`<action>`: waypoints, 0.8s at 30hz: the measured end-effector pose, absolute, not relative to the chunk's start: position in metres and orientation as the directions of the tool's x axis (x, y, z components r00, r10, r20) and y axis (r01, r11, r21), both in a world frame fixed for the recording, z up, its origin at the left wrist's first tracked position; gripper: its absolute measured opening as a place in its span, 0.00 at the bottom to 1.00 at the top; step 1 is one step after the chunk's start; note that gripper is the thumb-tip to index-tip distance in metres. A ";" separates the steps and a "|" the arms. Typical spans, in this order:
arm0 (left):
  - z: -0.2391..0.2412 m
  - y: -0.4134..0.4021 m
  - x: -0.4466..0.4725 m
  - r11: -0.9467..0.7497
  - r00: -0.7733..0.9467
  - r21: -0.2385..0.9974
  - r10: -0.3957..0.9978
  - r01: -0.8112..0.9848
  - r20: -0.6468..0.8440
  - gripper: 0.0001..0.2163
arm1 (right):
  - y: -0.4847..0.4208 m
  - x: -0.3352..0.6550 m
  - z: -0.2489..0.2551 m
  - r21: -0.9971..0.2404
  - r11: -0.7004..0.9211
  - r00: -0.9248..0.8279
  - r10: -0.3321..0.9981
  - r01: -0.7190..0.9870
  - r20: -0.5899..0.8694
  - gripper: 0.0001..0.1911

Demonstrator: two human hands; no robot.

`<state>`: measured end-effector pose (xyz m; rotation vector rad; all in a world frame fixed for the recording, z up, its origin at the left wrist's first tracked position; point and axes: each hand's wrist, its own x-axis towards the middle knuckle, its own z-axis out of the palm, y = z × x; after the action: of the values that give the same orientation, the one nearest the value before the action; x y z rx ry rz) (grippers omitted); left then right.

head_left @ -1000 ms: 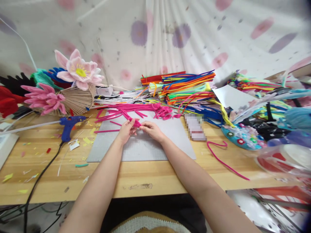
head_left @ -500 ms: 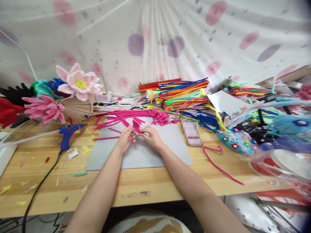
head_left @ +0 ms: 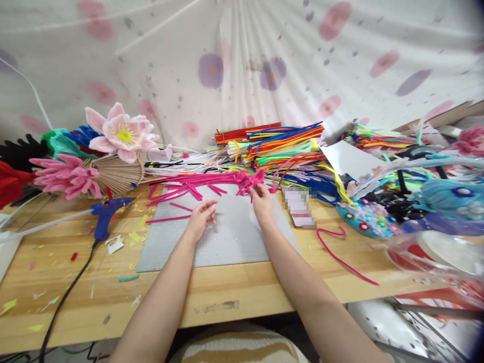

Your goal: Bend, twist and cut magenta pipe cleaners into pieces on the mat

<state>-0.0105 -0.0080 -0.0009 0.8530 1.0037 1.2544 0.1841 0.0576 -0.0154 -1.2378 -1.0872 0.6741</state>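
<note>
Near the far side of the grey mat (head_left: 231, 246), our right hand (head_left: 262, 201) is pinching a pink petal (head_left: 259, 177); our left hand (head_left: 202, 218) is hovering unladen, leaving room between; pixelation is obscuring the phone (head_left: 298, 207).

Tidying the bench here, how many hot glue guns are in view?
1: the blue hot glue gun is on the wooden table, left of the gray mat. Others may be hidden.

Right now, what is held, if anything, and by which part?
The right hand apparently pinches a pink piece by its lower end; the left hand looks empty.
</note>
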 end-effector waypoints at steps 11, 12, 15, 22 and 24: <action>0.007 0.075 0.068 0.127 -0.213 0.939 0.975 0.319 -0.060 0.16 | 0.072 0.203 -0.040 -0.984 0.177 0.553 0.819 0.011 0.154 0.18; 0.009 0.082 0.073 0.202 -0.249 0.950 0.958 0.236 -0.142 0.18 | 0.072 0.204 -0.041 -0.984 0.179 0.557 0.817 0.001 0.150 0.18; 0.016 0.098 0.073 0.377 -0.266 0.925 0.889 -0.043 -0.374 0.15 | 0.075 0.206 -0.041 -0.985 0.173 0.558 0.818 -0.003 0.142 0.19; 0.033 0.125 0.056 0.524 0.021 0.851 0.851 0.041 -0.525 0.14 | 0.086 0.200 -0.040 -0.988 0.146 0.461 0.874 0.044 0.150 0.17; 0.034 0.129 0.059 0.489 0.083 0.852 0.856 0.186 -0.510 0.13 | 0.085 0.198 -0.041 -0.991 0.126 0.418 0.899 0.038 0.130 0.17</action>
<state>0.0590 0.1292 0.0341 0.9774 1.4301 0.6437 0.1981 0.0850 -0.0411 -1.2945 -0.9524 0.7907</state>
